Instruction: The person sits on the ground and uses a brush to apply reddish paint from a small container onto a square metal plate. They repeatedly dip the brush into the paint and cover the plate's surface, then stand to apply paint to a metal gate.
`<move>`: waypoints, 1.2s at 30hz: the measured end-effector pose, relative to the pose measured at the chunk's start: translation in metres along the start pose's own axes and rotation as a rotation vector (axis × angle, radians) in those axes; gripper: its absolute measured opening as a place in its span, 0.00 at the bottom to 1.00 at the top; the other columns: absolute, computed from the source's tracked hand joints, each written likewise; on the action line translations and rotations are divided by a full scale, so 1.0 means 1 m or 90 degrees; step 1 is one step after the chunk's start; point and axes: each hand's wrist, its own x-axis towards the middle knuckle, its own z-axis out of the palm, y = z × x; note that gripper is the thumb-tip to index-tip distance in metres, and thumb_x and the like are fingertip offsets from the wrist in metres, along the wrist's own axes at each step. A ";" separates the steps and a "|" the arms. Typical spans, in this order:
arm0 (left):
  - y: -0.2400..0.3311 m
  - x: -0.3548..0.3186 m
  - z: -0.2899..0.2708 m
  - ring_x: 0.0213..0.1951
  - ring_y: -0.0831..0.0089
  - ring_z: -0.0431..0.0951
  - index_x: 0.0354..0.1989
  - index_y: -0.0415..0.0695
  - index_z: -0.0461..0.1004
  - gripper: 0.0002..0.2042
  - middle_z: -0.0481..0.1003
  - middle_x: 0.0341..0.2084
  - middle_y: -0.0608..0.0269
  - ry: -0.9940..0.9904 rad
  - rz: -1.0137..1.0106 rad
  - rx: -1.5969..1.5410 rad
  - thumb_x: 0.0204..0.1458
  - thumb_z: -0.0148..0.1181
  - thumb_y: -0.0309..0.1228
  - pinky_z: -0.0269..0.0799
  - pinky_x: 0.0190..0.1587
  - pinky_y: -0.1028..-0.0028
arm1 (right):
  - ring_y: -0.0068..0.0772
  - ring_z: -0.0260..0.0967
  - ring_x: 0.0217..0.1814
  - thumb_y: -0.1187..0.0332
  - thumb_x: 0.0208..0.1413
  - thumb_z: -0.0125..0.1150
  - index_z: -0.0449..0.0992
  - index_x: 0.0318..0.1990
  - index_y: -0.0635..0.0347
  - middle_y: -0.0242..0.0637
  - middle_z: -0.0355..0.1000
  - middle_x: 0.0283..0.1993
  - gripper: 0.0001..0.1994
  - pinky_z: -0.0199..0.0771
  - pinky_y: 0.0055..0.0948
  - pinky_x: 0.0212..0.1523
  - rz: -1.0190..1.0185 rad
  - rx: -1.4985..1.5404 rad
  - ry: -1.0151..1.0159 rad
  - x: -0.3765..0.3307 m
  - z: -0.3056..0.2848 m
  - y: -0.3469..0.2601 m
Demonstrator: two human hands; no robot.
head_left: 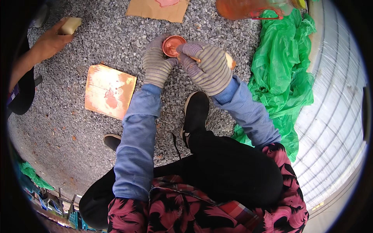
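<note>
- Grey gravel is partly covered by a paint-stained cardboard square and crumpled green plastic sheeting.
- Between the hands, a small round cup is held mouth-up; whether it is also supported by the ground cannot be told.
- Its side is gripped by the gloved left hand, presumably for steadiness.
- By the gloved right hand, a partly hidden wooden-looking tool is pinched beside the rim, seemingly for control.
- Reddish-brown paint is contained in the cup; orange-red liquid appears held in a clear jar.
</note>
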 end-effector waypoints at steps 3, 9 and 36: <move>-0.002 -0.001 -0.001 0.44 0.68 0.72 0.49 0.40 0.65 0.32 0.71 0.42 0.59 -0.065 -0.028 0.017 0.30 0.71 0.27 0.68 0.49 0.71 | 0.46 0.71 0.31 0.68 0.47 0.58 0.74 0.32 0.59 0.44 0.72 0.28 0.06 0.71 0.37 0.32 0.194 0.165 -0.031 -0.002 -0.012 0.012; -0.009 0.000 0.000 0.43 0.61 0.73 0.47 0.43 0.68 0.34 0.73 0.39 0.57 0.009 0.011 0.009 0.24 0.73 0.33 0.69 0.48 0.70 | 0.46 0.70 0.31 0.64 0.47 0.58 0.74 0.32 0.60 0.43 0.72 0.28 0.09 0.71 0.38 0.32 0.033 -0.028 0.032 -0.004 0.003 -0.009; 0.001 0.004 -0.002 0.44 0.62 0.72 0.46 0.44 0.69 0.33 0.73 0.41 0.58 -0.019 -0.016 0.052 0.24 0.73 0.33 0.68 0.48 0.68 | 0.46 0.69 0.27 0.64 0.47 0.55 0.73 0.33 0.57 0.43 0.70 0.24 0.08 0.70 0.38 0.30 0.078 0.020 -0.047 -0.005 -0.008 0.000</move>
